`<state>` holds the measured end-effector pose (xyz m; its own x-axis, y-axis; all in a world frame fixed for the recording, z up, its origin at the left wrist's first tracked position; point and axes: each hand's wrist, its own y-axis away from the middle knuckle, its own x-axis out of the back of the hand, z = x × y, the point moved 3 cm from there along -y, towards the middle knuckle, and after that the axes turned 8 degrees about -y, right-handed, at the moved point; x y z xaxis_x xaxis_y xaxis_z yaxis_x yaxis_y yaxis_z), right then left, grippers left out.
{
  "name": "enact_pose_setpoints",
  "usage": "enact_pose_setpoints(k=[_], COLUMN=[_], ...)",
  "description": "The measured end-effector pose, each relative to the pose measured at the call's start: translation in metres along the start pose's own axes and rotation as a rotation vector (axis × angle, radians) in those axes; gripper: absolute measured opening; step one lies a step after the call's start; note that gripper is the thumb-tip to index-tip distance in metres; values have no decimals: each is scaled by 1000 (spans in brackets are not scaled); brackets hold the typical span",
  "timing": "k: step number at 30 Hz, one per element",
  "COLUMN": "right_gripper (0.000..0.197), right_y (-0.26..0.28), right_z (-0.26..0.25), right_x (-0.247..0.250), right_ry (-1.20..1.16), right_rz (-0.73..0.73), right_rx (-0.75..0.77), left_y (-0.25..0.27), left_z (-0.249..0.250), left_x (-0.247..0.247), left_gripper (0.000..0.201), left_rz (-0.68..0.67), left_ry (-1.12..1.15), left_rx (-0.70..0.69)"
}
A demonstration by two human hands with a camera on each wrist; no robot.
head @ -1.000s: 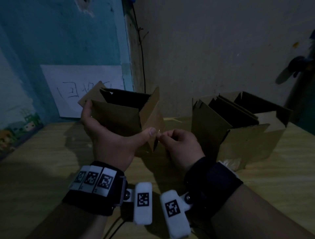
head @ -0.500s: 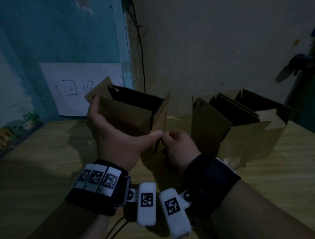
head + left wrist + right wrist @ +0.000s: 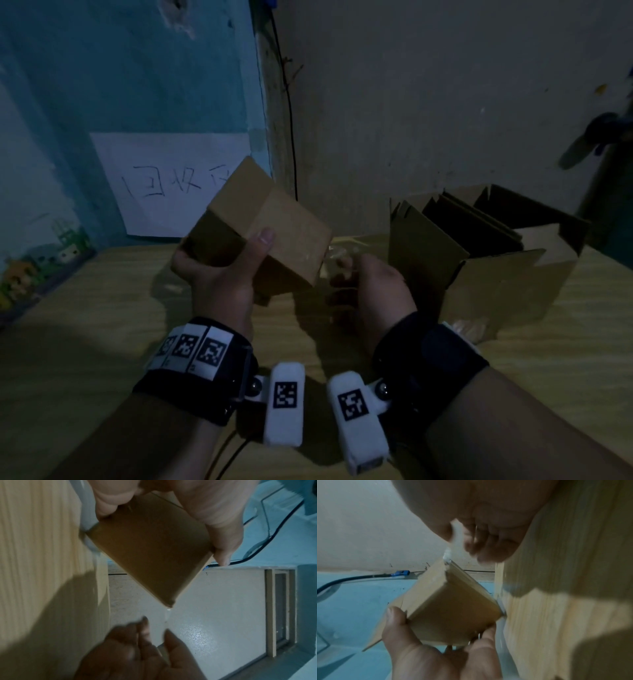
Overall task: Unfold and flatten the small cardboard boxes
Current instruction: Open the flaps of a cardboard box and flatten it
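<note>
A small brown cardboard box (image 3: 274,229) is held above the table, tilted, with a closed taped face turned up. My left hand (image 3: 222,274) grips it from below, thumb on the near face and fingers round the far left side. In the left wrist view the box (image 3: 150,550) fills the middle between thumb and fingers. My right hand (image 3: 340,267) sits just right of the box's lower corner. It pinches a strip of clear tape (image 3: 456,536) that runs from that corner of the box (image 3: 450,608) to the fingertips.
A larger open cardboard box (image 3: 496,284) stands on the wooden table (image 3: 85,325) at the right, with several flattened cardboard pieces (image 3: 476,226) upright inside it. A white paper sheet (image 3: 161,185) with writing hangs on the blue wall. A black cable (image 3: 291,120) runs down the corner.
The box was open side up with its flaps spread; my left hand has turned it over. My right hand has drawn the tape away from the box's corner.
</note>
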<state>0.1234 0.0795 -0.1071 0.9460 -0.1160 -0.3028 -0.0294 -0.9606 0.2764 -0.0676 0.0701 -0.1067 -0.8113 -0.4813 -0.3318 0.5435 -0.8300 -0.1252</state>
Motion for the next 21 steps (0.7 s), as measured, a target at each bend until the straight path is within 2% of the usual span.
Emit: enact_pose_setpoints(k=[2, 3, 4, 6, 8, 10, 14, 15, 17, 19, 21], right_gripper=[60, 70, 72, 46, 25, 23, 15, 13, 12, 14, 9], right_y=[4, 3, 5, 11, 11, 9, 2, 1, 1, 2, -1], right_z=[-2, 0, -1, -4, -5, -5, -4, -4, -4, -3, -1], right_x=[-4, -3, -3, 0, 3, 3, 4, 5, 5, 7, 9], right_ry=[-70, -33, 37, 166, 172, 95, -126, -149, -145, -107, -97], right_rz=[-56, -72, -76, -83, -85, -91, -8, -15, -41, -54, -56], right_rx=[-58, -35, 11, 112, 174, 192, 110, 98, 100, 124, 174], left_y=[0, 0, 0, 0, 0, 2, 1, 0, -2, -1, -1], left_z=[-1, -1, -1, -1, -2, -4, -5, -4, -1, 0, -2], left_x=[1, 0, -1, -1, -1, -1, 3, 6, 7, 5, 5], left_gripper=[154, 154, 155, 157, 156, 145, 99, 96, 106, 127, 133], left_rz=[-5, -9, -5, -13, -9, -8, 23, 30, 8, -22, -27], left_ry=[-14, -14, -13, -9, 0, 58, 407, 452, 496, 521, 538], left_rx=[12, 19, 23, 33, 54, 123, 368, 401, 437, 477, 502])
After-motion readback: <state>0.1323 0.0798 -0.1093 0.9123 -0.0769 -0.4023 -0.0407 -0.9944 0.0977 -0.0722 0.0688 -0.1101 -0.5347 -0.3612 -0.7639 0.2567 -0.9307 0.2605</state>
